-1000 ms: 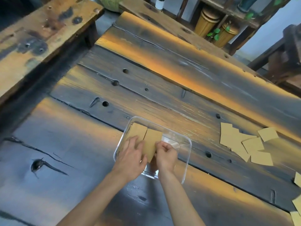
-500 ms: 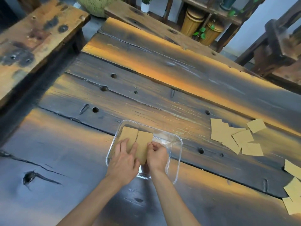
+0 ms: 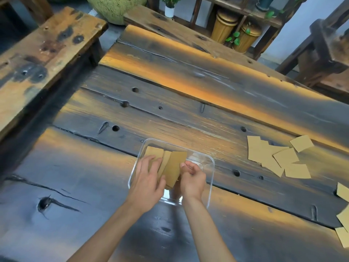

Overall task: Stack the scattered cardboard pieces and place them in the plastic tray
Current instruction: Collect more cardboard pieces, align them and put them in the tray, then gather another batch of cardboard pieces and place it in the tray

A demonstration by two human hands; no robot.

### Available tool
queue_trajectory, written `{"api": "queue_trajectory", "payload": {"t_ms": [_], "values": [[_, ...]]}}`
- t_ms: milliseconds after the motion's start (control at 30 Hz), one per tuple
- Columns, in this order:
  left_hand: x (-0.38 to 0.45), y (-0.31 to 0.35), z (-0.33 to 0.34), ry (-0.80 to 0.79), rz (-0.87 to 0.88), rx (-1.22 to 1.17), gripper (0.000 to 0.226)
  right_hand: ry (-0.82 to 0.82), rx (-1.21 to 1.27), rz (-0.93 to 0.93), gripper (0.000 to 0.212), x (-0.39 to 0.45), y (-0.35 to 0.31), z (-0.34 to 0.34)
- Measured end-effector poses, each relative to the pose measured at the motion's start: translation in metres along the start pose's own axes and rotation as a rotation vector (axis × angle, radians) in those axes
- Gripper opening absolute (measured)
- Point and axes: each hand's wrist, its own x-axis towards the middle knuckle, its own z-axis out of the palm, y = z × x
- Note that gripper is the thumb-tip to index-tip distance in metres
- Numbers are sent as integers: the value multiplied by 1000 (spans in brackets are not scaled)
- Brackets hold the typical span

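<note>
Hands meet inside plastic tray (image 3: 211, 163): left hand (image 3: 149, 180) spread on cardboard pieces (image 3: 174, 167), right hand (image 3: 192, 176) pinching them.

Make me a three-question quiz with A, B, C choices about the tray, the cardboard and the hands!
1. Where are both hands?
A in the tray
B on the bench
C on the loose pile

2. What colour are the cardboard pieces?
A blue
B tan
C white

3. The tray is:
A lidded
B upside down
C open on top

Answers: 1 A, the left hand and right hand reach inside the tray. 2 B, the cardboard pieces look tan. 3 C, no lid shows and the hands reach in.
</note>
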Motion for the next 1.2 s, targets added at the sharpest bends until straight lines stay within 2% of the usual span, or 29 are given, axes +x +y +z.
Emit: {"api": "queue_trajectory", "payload": {"t_ms": [100, 267, 400, 500, 600, 700, 833, 1067, 1200], "values": [[1, 2, -11, 71, 2, -104, 46, -90, 103, 52, 8, -6, -4, 12], [1, -2, -22, 110, -36, -157, 43, -200, -163, -56, 4, -11, -1, 52], [-5, -12, -24, 43, -22, -122, 41, -146, -339, -175, 27, -13, -4, 51], [-8, -17, -23, 7, -8, -85, 44, -36, -395, -280, 31, -17, 1, 34], [-5, -17, -18, -97, 20, 3, 58, -18, -444, -241, 40, -16, 7, 26], [1, -13, -9, -291, 41, 121, 70, -65, -460, -195, 39, -13, 7, 28], [4, -11, 1, -433, 26, 275, 65, -81, -440, -175, 37, -12, 7, 28], [1, -12, 3, -391, 22, 264, 63, -143, -392, -175, 27, -12, 7, 21], [13, 6, 5, -196, 43, 146, 59, -169, -379, -289, 17, -13, -3, -4]]}}
